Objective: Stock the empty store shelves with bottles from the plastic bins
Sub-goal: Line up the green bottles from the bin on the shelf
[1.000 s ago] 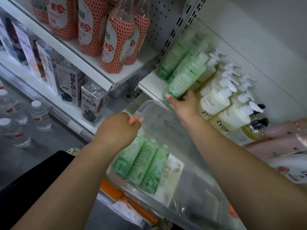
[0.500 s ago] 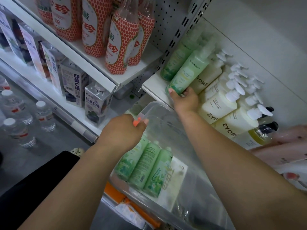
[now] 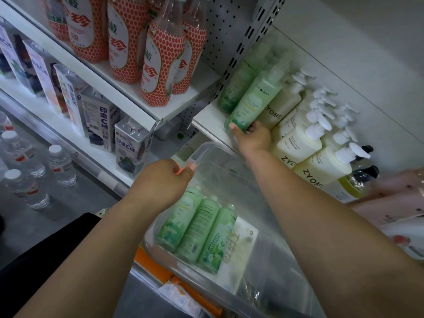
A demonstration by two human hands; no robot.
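Observation:
My right hand [image 3: 253, 138] grips the base of a pale green bottle [image 3: 253, 102] that stands on the white shelf [image 3: 206, 125], next to another green bottle [image 3: 238, 88] behind it. My left hand [image 3: 164, 180] grips the near rim of a clear plastic bin [image 3: 263, 260] held below the shelf edge. Three green bottles [image 3: 197, 228] lie side by side in the bin's left end.
Cream pump bottles [image 3: 305, 143] marked ZYOME fill the shelf right of my right hand. Red honeycomb-patterned bottles [image 3: 160, 65] stand on the upper left shelf, cartons [image 3: 130, 145] below them, water bottles [image 3: 62, 166] lower left. Pink packs [image 3: 394, 193] lie at far right.
My right hand has pushed the green bottle further onto the shelf and more upright. The left hand keeps its hold on the bin rim.

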